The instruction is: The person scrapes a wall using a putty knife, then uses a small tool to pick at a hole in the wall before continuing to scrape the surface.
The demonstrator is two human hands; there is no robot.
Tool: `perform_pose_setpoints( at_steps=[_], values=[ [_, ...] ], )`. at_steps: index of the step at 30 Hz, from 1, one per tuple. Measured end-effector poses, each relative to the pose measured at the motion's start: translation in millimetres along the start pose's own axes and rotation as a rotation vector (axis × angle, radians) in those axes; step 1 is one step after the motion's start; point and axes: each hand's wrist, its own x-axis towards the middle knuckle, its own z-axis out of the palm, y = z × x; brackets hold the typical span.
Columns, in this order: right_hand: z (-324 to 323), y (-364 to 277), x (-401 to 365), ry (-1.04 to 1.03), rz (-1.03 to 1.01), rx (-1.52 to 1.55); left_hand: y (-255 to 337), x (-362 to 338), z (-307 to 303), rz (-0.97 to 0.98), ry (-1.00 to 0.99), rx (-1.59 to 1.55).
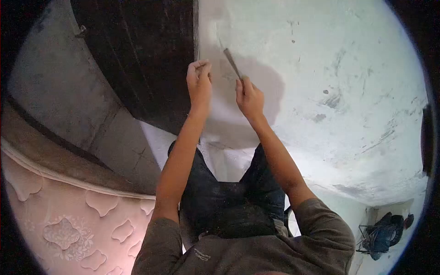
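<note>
My right hand (250,97) is closed around the lower end of a slim, dark, tapered tool (232,63). The tool tilts up and to the left in front of the pale wall, and its far end is the wider one. To its left, my left hand (199,87) is raised with the fingers curled in, close by the vertical edge of a dark door (156,55). Whatever those fingers may hold is hidden. Both hands cast a shadow on the whitish wall (316,59).
A pink quilted mattress (68,229) lies at the lower left. Dark tiled floor (133,160) shows between it and the door. Stains and scuffs mark the wall on the right. Dark clothing (385,233) hangs over a rack at the lower right.
</note>
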Motion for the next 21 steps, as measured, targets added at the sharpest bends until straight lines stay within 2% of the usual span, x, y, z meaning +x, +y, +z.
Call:
perform_pose_setpoints(
  at_steps=[3,6,10,12,13,15,21],
  values=[
    [1,3,-1,-0.112,0.023,-0.051,1,-2,1,-0.051,0.033,-0.032],
    [-6,-4,0,0.015,0.026,0.068,0,0,1,-0.022,0.019,-0.015],
    [-7,-13,1,0.054,0.08,0.104,-5,0,-1,-0.024,0.013,-0.029],
    [-3,-15,-1,0.107,0.198,0.169,-6,1,-2,-0.019,0.011,0.006],
    [5,-7,-4,0.109,0.196,0.172,-4,0,-2,-0.016,0.011,0.007],
    [14,-1,-5,-0.099,0.145,0.014,-3,-2,1,-0.011,0.005,-0.006],
    [4,-21,1,0.068,0.24,0.157,-1,1,-2,-0.043,0.022,0.006]
  ],
)
